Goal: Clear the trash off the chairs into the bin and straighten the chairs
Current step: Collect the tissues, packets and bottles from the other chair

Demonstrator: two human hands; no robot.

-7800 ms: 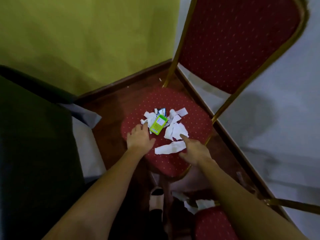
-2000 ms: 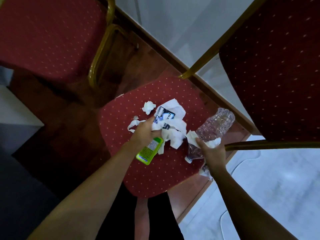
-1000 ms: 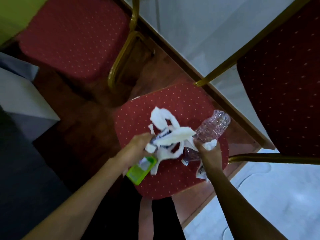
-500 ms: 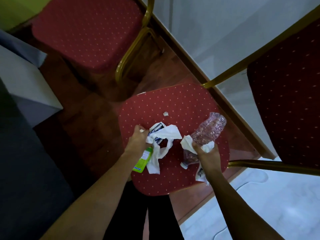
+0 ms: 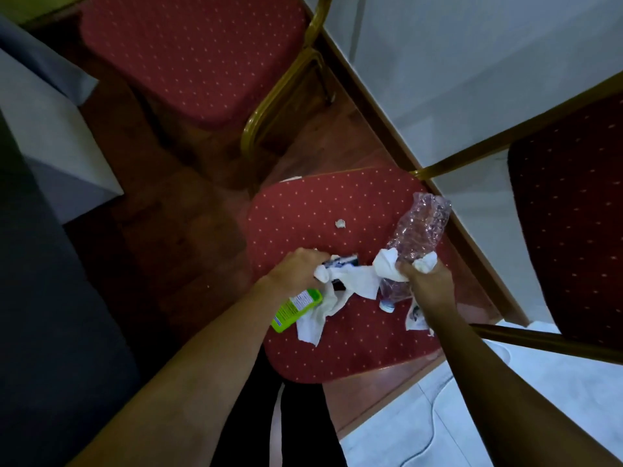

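Observation:
I look down on a red dotted chair seat [image 5: 357,335]. My left hand [image 5: 296,274] is closed over a bundle of trash: white paper scraps [image 5: 323,308], a green carton [image 5: 295,310] hanging below my wrist and a dark blue wrapper [image 5: 340,262]. My right hand [image 5: 426,284] grips a crushed clear plastic bottle [image 5: 418,230] together with crumpled white paper [image 5: 387,269]; the bottle's cap end points down toward the seat. One small white scrap [image 5: 341,224] lies alone on the seat. No bin is in view.
A second red chair seat [image 5: 188,52] with a gold frame stands at the upper left. The dark red backrest [image 5: 573,210] of the near chair rises at right. A white tablecloth [image 5: 47,129] hangs at left. The floor is brown wood [image 5: 161,214], with pale tiles at right.
Both hands have closed tighter on their trash and come nearer each other above the seat. Over the longer span, the trash left the first chair and the view turned to this one.

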